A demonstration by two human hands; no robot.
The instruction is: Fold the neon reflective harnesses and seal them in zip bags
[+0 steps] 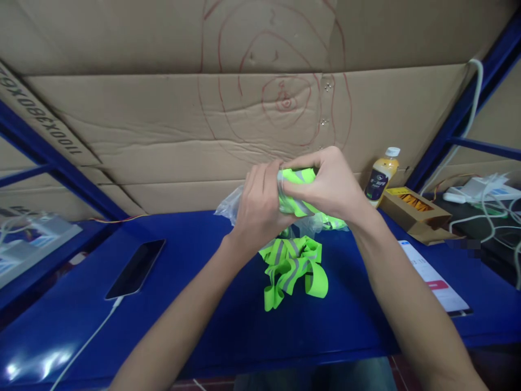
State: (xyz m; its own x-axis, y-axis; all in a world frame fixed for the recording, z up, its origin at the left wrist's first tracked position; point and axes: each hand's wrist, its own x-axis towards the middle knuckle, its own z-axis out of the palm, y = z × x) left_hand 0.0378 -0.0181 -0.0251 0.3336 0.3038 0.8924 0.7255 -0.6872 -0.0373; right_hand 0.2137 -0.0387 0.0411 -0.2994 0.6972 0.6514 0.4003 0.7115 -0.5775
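Note:
My left hand (262, 201) is closed around a clear plastic bag (229, 205), whose crumpled end sticks out to its left. Neon-green strap with grey reflective stripes (299, 176) shows at the bag's mouth, between both hands. With thumb and fingers, my right hand (331, 187) grips this green strap from the right. Below the hands, a loose tangle of the same reflective strap (295, 266) lies in loops on the blue table. More green strap in plastic (334, 221) is partly hidden behind my right wrist.
On the blue tabletop (195, 336), a dark phone (136, 270) with a white cable lies left. To the right are a yellow drink bottle (381, 176), an open cardboard box (417, 212) and a lit phone (435, 279). Cardboard (163, 108) stands behind; power strips (36, 247) sit at the sides.

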